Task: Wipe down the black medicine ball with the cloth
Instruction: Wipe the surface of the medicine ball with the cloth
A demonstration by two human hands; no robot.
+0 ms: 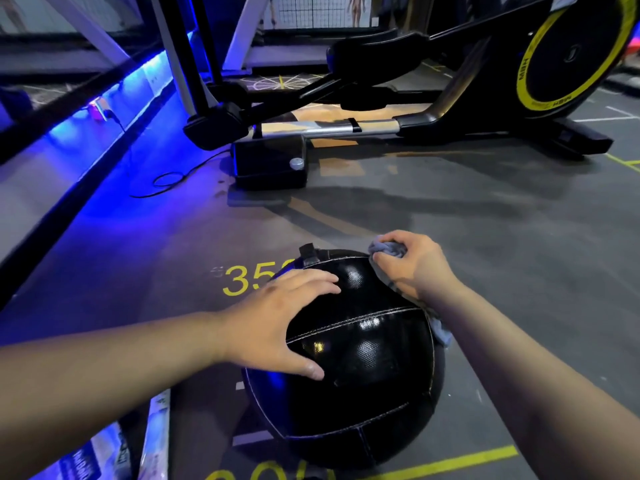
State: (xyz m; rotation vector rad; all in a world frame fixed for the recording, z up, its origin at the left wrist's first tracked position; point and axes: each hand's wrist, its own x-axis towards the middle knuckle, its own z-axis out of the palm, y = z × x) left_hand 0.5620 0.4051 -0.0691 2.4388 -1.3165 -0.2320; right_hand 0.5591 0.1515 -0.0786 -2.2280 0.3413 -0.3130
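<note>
From my feed I saw the black medicine ball (349, 362) sitting on the grey floor (502, 244) at about 6 o'clock in the head view, its stitched seams catching the light. The left hand (277, 317) lay flat on the ball's 10 o'clock side, fingers spread wide and the thumb reaching down across the front panel. The right hand (412, 265) was at the ball's 1 o'clock edge, its fingers curled round a bunched grey-blue cloth (388, 249) and pressing it against the leather; a loose end of the cloth hung down the ball's 3 o'clock side below the wrist. Yellow numerals (239, 280) painted on the floor showed just beyond the ball at 11 o'clock, partly hidden by it. An elliptical trainer (346, 129) with a yellow-ringed flywheel (575, 53) stood well apart at 12 to 1 o'clock, and a black cable (166, 181) looped on the floor at 10 o'clock.
</note>
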